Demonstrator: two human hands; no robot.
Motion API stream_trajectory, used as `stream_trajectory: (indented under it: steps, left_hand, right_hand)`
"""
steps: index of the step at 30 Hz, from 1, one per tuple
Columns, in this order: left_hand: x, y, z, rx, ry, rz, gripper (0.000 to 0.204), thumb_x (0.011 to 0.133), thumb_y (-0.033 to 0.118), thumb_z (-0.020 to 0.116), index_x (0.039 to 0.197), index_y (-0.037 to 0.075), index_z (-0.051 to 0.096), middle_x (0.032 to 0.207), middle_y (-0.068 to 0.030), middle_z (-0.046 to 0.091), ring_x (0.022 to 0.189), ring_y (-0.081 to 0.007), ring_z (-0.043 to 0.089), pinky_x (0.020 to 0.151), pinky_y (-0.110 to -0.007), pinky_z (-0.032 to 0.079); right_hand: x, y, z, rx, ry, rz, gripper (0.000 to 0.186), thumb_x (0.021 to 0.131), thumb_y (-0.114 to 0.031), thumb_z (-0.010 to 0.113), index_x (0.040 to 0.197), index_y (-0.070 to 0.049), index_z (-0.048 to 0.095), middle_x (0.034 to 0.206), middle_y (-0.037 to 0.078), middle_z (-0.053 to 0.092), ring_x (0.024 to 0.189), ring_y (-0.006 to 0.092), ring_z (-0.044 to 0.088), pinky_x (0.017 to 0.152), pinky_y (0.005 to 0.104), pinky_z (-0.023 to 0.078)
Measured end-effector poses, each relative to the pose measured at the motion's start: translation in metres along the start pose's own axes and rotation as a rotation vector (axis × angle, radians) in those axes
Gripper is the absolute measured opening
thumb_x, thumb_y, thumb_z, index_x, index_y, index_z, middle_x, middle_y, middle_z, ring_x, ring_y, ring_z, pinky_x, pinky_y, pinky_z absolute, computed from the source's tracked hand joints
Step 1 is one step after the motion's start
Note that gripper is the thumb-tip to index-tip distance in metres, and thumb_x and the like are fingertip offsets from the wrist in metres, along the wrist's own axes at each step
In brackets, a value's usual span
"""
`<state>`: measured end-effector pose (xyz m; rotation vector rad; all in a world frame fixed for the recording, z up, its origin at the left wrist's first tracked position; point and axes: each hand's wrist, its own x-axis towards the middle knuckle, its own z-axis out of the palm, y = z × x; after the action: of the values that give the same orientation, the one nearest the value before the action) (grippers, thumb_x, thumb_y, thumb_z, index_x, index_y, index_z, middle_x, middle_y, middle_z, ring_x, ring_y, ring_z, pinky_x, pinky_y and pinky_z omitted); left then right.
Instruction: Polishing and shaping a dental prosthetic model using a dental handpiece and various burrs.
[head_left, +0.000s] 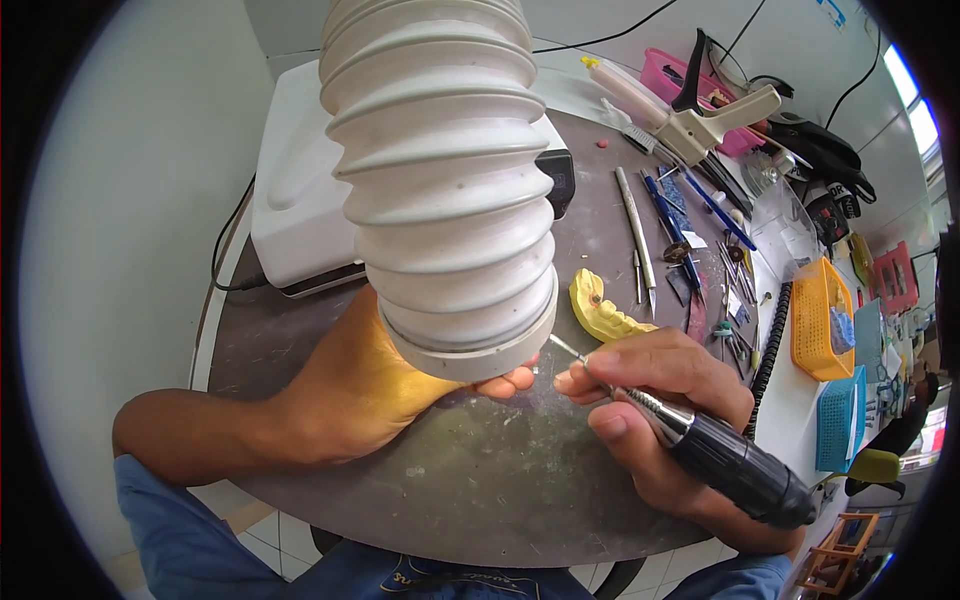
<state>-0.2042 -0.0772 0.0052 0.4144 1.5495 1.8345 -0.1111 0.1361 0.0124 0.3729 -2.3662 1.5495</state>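
My right hand (665,410) is wrapped pen-like round a black and silver rotary handpiece (735,470). Its thin bur points left, close to the mouth of a white corrugated suction hose (455,200). Under that mouth lies my left hand (350,385), palm side partly up, its curled fingertips showing just below the rim. The hose hides most of the left fingers and whatever they grip. Right beside the handpiece's tip, on the dark table (480,500), rests a yellow dental cast (605,312) with tooth shapes.
A white machine (300,190) stands behind the hose at the left. Knives, burs and hand tools, among them a white-handled knife (637,230), lie on the right. Beyond are a dispensing gun (700,125), a coiled black cord (770,355), a yellow basket (822,320) and a blue basket (840,420).
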Motion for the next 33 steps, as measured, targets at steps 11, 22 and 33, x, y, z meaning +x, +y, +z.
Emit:
stream_trajectory:
  steps: [11, 22, 33]
  left_hand:
    - [-0.002, 0.004, 0.001, -0.050, -0.090, -0.066, 0.022, 0.094, -0.002, 0.065, 0.115, -0.001, 0.059, 0.107, -0.0157, 0.065, 0.097, -0.0207, 0.068, 0.084, -0.031, 0.057]
    - [-0.002, -0.006, -0.003, 0.145, -0.086, 0.074, 0.023, 0.091, 0.014, 0.074, 0.108, 0.000, 0.068, 0.097, -0.0066, 0.075, 0.094, -0.0116, 0.071, 0.082, -0.026, 0.056]
    - [-0.003, -0.007, -0.001, 0.191, -0.039, 0.082, 0.023, 0.088, 0.019, 0.078, 0.104, 0.003, 0.072, 0.095, -0.0031, 0.076, 0.092, -0.0101, 0.069, 0.083, -0.026, 0.053]
  right_hand:
    - [-0.002, 0.003, 0.013, 0.218, 0.116, -0.042, 0.023, 0.073, 0.004, 0.078, 0.090, 0.003, 0.062, 0.084, 0.016, 0.070, 0.085, 0.0288, 0.075, 0.074, 0.0325, 0.059]
    - [-0.003, 0.012, 0.018, 0.217, 0.104, -0.076, 0.024, 0.073, 0.003, 0.079, 0.090, 0.003, 0.063, 0.078, 0.012, 0.068, 0.090, 0.0314, 0.075, 0.075, 0.0325, 0.060]
    - [-0.003, 0.009, 0.018, 0.208, 0.100, -0.042, 0.023, 0.073, 0.001, 0.080, 0.090, 0.001, 0.064, 0.080, 0.014, 0.071, 0.091, 0.0302, 0.075, 0.073, 0.0311, 0.060]
